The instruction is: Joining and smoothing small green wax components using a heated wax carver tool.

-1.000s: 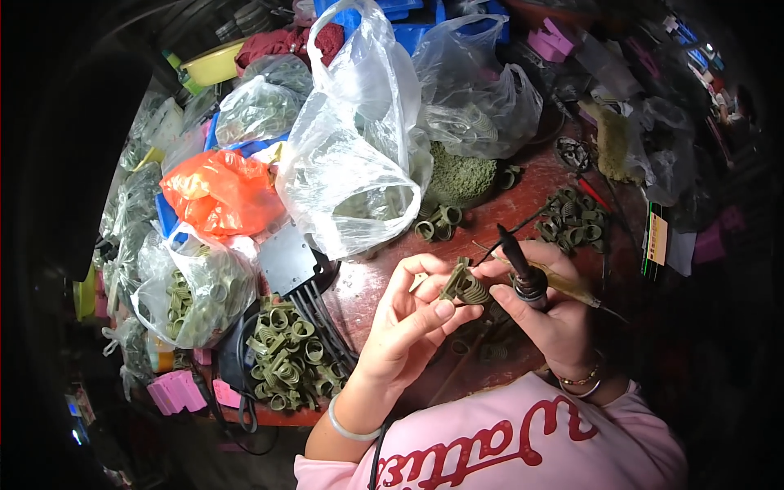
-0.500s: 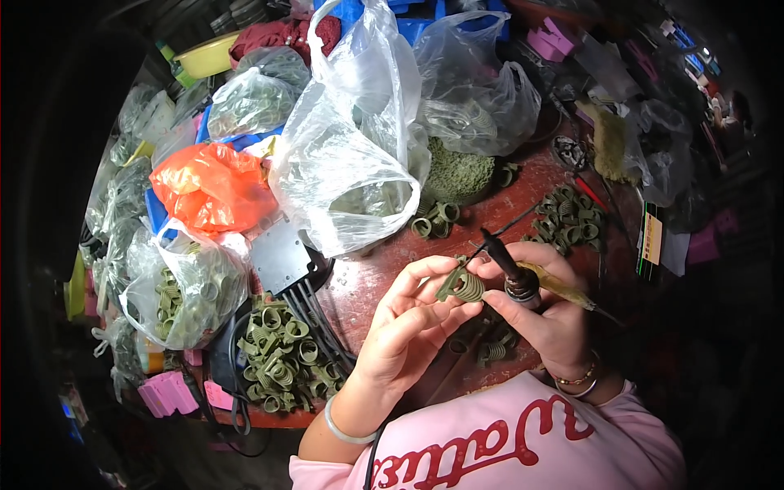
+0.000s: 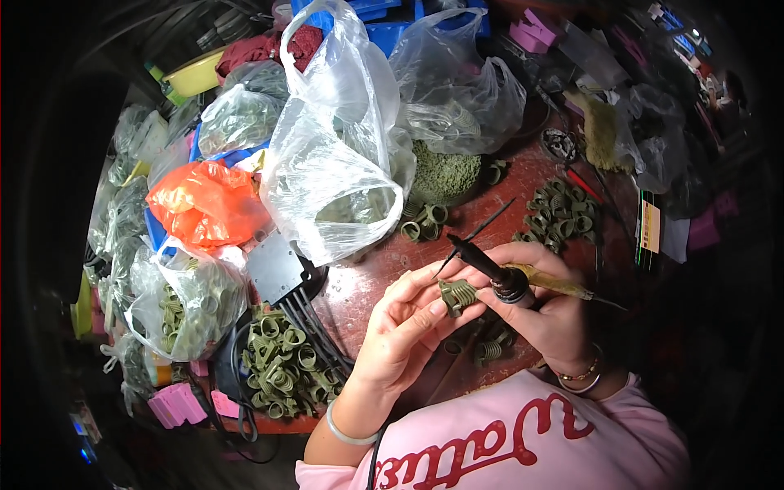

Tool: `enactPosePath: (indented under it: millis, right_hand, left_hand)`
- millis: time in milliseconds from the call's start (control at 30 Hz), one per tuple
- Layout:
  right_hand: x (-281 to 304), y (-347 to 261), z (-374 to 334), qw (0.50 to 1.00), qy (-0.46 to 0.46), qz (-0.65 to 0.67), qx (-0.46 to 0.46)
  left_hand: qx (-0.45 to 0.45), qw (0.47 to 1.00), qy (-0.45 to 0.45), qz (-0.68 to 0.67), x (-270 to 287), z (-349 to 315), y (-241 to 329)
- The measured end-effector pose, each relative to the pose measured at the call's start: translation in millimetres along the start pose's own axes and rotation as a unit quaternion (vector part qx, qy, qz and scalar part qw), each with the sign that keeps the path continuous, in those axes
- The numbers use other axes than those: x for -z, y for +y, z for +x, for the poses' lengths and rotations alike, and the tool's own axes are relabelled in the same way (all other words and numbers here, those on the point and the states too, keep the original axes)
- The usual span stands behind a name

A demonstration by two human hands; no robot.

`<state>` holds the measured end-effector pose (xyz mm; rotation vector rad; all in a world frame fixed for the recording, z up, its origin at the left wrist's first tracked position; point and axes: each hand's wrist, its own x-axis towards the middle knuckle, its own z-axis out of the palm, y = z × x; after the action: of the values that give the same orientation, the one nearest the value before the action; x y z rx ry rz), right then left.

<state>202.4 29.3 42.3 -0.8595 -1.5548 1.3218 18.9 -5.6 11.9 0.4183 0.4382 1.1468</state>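
Observation:
Between the thumb and fingers of my left hand (image 3: 400, 318) sits a small green ribbed piece (image 3: 459, 297), tilted with its ridges showing. Close beside it, my right hand (image 3: 551, 314) is closed around a black tapered tool (image 3: 482, 261) with a dark collar. A yellowish flat-handled tool (image 3: 555, 282) with a thin pointed end also lies in that hand. A thin dark rod (image 3: 490, 219) runs slantwise past the fingers above the green piece; what grips it is hidden. Under my hands, more ribbed pieces (image 3: 492, 349) lie partly covered.
Heaps of similar green pieces lie at left (image 3: 286, 359) and right (image 3: 559, 214) on the red table (image 3: 351, 298). Clear plastic bags (image 3: 335, 155), an orange bag (image 3: 204, 204) and a bowl of green granules (image 3: 445, 175) stand behind. A grey metal box (image 3: 273, 265) trails black cables.
The green piece has turned in my left fingers, bringing its ridges and side into fuller view. The thin rod and black tool have shifted slightly left, and the whole view has moved a little.

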Motion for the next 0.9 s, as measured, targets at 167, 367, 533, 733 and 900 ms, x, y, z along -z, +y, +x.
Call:
enactPosePath:
  millis: [167,367,533,733,900]
  right_hand:
    - [3.3,2.6,0.2,1.0,0.001,-0.015,-0.013]
    - [13.3,4.9,0.4,0.999,0.011,-0.002,-0.033]
    - [76.8,-5.2,10.2,0.973,0.186,-0.105,-0.083]
    - [199.2,-21.8,38.6,0.838,0.475,-0.251,0.1]
    - [227.7,-4.6,47.5,0.819,0.448,-0.326,0.148]
  left_hand:
    - [-0.029,0.999,0.025,0.008,-7.5,1.5,-2.4]
    - [-0.056,0.985,0.07,0.147,-4.9,1.8,-8.5]
    - [-0.047,0.968,0.171,0.176,-7.9,-6.1,-7.5]
    - [-0.013,0.974,0.165,0.154,-8.5,-6.4,-7.7]
    - [-0.028,0.957,0.218,0.19,-6.9,-5.2,-9.9]
